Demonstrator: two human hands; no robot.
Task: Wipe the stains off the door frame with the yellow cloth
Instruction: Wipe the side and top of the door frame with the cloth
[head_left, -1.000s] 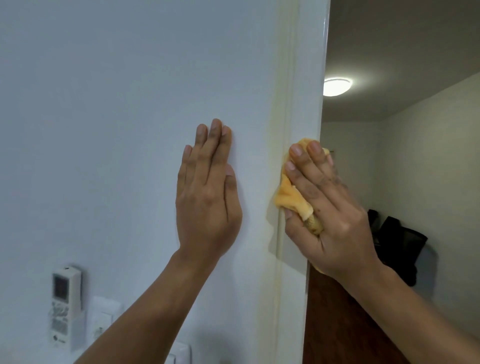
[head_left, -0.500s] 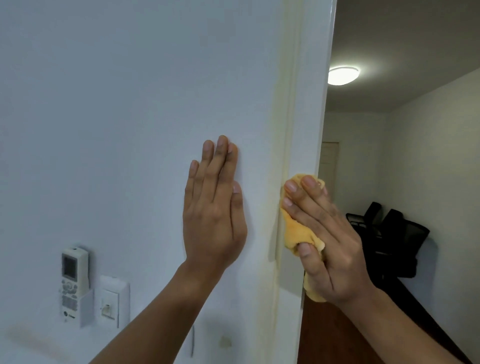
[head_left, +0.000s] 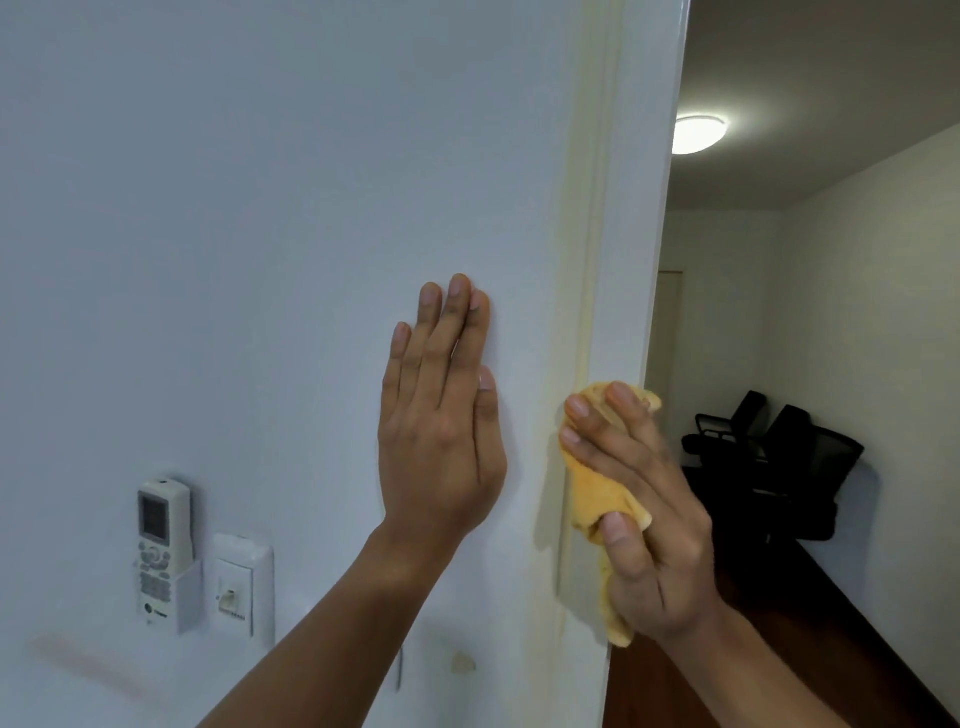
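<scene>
Remote control (head_left: 160, 551) in holder low on the wall's (head_left: 260, 208) left part. Left hand (head_left: 441, 415) flat on wall, fingers together, empty. Right hand (head_left: 641, 514) clamped around yellow cloth (head_left: 597, 493), pressing it against the stained door frame (head_left: 618, 234) at the wall's right edge.

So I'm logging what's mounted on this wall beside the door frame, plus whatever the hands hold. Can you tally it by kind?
Remote control in its holder: 1
Wall socket plate: 1
Yellow cloth, held in the right hand: 1
Total: 3
</scene>
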